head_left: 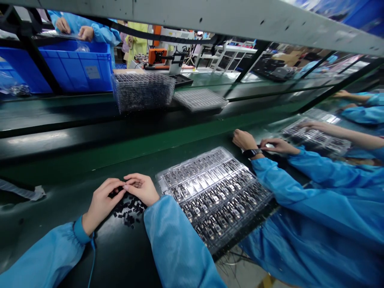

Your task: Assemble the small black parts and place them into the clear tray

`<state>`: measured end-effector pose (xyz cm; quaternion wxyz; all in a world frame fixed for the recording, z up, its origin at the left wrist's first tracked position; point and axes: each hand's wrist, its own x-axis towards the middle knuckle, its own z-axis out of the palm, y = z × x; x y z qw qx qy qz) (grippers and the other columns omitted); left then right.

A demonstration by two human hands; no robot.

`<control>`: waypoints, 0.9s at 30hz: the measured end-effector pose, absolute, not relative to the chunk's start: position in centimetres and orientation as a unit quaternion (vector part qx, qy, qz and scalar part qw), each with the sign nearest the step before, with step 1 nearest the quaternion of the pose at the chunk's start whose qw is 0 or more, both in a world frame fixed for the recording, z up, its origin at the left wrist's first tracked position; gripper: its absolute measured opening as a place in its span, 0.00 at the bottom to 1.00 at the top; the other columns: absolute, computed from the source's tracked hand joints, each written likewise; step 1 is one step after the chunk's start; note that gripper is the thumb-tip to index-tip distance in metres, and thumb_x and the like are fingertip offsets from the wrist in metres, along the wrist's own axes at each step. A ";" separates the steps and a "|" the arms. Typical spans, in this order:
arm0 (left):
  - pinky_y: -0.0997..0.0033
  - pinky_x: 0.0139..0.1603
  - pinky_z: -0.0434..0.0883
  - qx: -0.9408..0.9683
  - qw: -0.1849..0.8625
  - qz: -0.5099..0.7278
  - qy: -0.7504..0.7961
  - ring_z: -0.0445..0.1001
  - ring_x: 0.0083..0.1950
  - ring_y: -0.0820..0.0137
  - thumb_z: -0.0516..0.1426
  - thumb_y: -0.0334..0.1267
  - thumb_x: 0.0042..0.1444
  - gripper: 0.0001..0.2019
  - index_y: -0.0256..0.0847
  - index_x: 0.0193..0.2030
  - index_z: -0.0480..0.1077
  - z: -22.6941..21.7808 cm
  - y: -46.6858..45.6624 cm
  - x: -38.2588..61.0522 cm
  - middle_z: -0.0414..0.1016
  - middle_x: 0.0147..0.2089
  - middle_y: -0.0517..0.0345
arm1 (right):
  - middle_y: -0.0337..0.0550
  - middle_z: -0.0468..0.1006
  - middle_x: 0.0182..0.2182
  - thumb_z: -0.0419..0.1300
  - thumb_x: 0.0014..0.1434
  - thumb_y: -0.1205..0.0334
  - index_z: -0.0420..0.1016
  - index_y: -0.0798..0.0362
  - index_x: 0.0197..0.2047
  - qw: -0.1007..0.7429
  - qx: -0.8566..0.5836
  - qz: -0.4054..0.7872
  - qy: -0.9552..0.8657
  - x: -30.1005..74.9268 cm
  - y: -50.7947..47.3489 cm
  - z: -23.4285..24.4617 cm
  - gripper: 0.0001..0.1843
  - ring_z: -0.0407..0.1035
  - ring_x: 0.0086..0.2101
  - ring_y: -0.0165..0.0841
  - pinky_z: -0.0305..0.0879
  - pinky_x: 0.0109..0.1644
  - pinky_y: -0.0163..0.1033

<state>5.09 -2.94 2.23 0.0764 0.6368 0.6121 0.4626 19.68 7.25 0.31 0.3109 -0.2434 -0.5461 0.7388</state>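
My left hand (102, 202) and my right hand (141, 188) meet fingertip to fingertip over a small heap of tiny black parts (129, 210) on the dark green bench. Both hands are curled into a pinch; what sits between the fingers is too small to make out. Just right of my right hand lies a clear plastic tray (214, 194) filled with rows of small black and silver components. Both my sleeves are light blue.
A co-worker in blue on my right has both hands (261, 146) at the bench beyond the tray. A stack of clear trays (143, 91), a single tray (200, 99) and blue bins (75, 66) stand across the conveyor. A grey rail runs overhead.
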 end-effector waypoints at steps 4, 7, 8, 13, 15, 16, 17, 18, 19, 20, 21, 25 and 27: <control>0.74 0.35 0.74 0.632 0.080 0.459 0.619 0.74 0.35 0.73 0.59 0.37 0.61 0.06 0.41 0.43 0.76 2.2 -3.0 5.1 0.76 0.42 0.52 | 0.42 0.82 0.32 0.74 0.48 0.53 0.80 0.54 0.46 0.311 -0.240 0.740 -0.545 19.6 7.3 0.2 0.24 0.77 0.33 0.33 0.73 0.45 0.40; 0.74 0.35 0.74 0.636 0.080 0.455 0.618 0.74 0.35 0.73 0.59 0.37 0.61 0.06 0.41 0.43 0.76 2.0 -3.0 5.0 0.76 0.42 0.52 | 0.42 0.82 0.32 0.75 0.47 0.52 0.80 0.55 0.46 0.310 -0.246 0.737 -0.548 19.6 7.3 0.2 0.25 0.77 0.33 0.34 0.73 0.45 0.41; 0.74 0.35 0.74 0.637 0.080 0.455 0.617 0.74 0.35 0.73 0.59 0.37 0.61 0.06 0.41 0.43 0.76 1.9 -3.0 5.0 0.76 0.42 0.52 | 0.42 0.82 0.32 0.75 0.46 0.51 0.80 0.55 0.46 0.309 -0.247 0.736 -0.549 19.6 7.3 0.2 0.25 0.77 0.33 0.34 0.74 0.45 0.41; 0.74 0.35 0.74 0.636 0.077 0.457 0.617 0.74 0.35 0.73 0.59 0.36 0.61 0.05 0.42 0.43 0.76 2.0 -2.9 5.0 0.76 0.42 0.53 | 0.42 0.82 0.32 0.74 0.47 0.51 0.80 0.54 0.45 0.310 -0.247 0.736 -0.549 19.6 7.3 0.4 0.25 0.77 0.33 0.34 0.74 0.46 0.42; 0.74 0.35 0.74 0.637 0.075 0.457 0.617 0.74 0.35 0.73 0.60 0.37 0.61 0.05 0.42 0.42 0.76 2.1 -2.9 5.0 0.76 0.42 0.53 | 0.42 0.82 0.32 0.74 0.46 0.51 0.80 0.54 0.46 0.309 -0.246 0.737 -0.549 19.6 7.3 0.3 0.25 0.77 0.33 0.34 0.74 0.45 0.42; 0.74 0.35 0.74 0.637 0.074 0.457 0.616 0.74 0.35 0.73 0.60 0.37 0.61 0.05 0.41 0.42 0.76 2.2 -2.9 5.0 0.76 0.42 0.53 | 0.42 0.82 0.32 0.74 0.47 0.52 0.80 0.54 0.46 0.309 -0.245 0.737 -0.548 19.6 7.3 0.3 0.25 0.77 0.33 0.34 0.74 0.45 0.42; 0.74 0.35 0.73 0.637 0.074 0.458 0.615 0.74 0.35 0.73 0.60 0.37 0.61 0.05 0.41 0.42 0.76 2.2 -2.9 5.1 0.76 0.41 0.53 | 0.42 0.82 0.32 0.74 0.47 0.52 0.80 0.54 0.46 0.310 -0.244 0.738 -0.548 19.6 7.3 0.3 0.25 0.77 0.32 0.34 0.74 0.45 0.42; 0.74 0.35 0.73 0.637 0.074 0.458 0.615 0.74 0.35 0.73 0.60 0.37 0.61 0.05 0.41 0.42 0.76 2.2 -2.9 5.1 0.76 0.41 0.53 | 0.42 0.82 0.32 0.74 0.47 0.52 0.80 0.54 0.46 0.310 -0.243 0.738 -0.548 19.6 7.3 0.3 0.24 0.77 0.32 0.34 0.74 0.45 0.41; 0.74 0.35 0.73 0.638 0.075 0.457 0.615 0.74 0.35 0.73 0.59 0.37 0.61 0.05 0.41 0.42 0.76 2.2 -2.9 5.0 0.76 0.41 0.53 | 0.42 0.82 0.32 0.74 0.47 0.52 0.80 0.54 0.46 0.311 -0.242 0.738 -0.548 19.5 7.3 0.3 0.24 0.77 0.32 0.33 0.74 0.44 0.41; 0.74 0.35 0.73 0.637 0.076 0.457 0.616 0.74 0.35 0.73 0.59 0.37 0.62 0.05 0.41 0.42 0.76 2.2 -2.9 5.0 0.76 0.41 0.53 | 0.42 0.82 0.32 0.74 0.47 0.52 0.80 0.54 0.46 0.311 -0.242 0.738 -0.548 19.5 7.3 0.2 0.24 0.77 0.32 0.33 0.74 0.44 0.41; 0.74 0.35 0.73 0.636 0.077 0.457 0.617 0.74 0.35 0.73 0.59 0.37 0.62 0.05 0.41 0.43 0.76 2.1 -2.9 5.0 0.76 0.42 0.53 | 0.42 0.82 0.32 0.74 0.47 0.53 0.80 0.54 0.46 0.311 -0.242 0.738 -0.548 19.5 7.3 0.2 0.24 0.77 0.32 0.33 0.74 0.44 0.41; 0.74 0.36 0.73 0.638 0.080 0.456 0.615 0.73 0.35 0.73 0.60 0.36 0.61 0.05 0.41 0.43 0.76 2.1 -3.0 5.0 0.75 0.42 0.54 | 0.42 0.82 0.32 0.74 0.47 0.52 0.80 0.54 0.46 0.310 -0.246 0.738 -0.547 19.6 7.3 0.3 0.24 0.77 0.33 0.34 0.74 0.45 0.41; 0.74 0.36 0.73 0.639 0.079 0.458 0.614 0.73 0.35 0.74 0.60 0.35 0.61 0.05 0.41 0.43 0.75 2.1 -3.0 5.0 0.75 0.42 0.54 | 0.42 0.82 0.33 0.74 0.47 0.52 0.80 0.54 0.46 0.310 -0.246 0.738 -0.546 19.6 7.3 0.3 0.24 0.77 0.33 0.33 0.74 0.45 0.41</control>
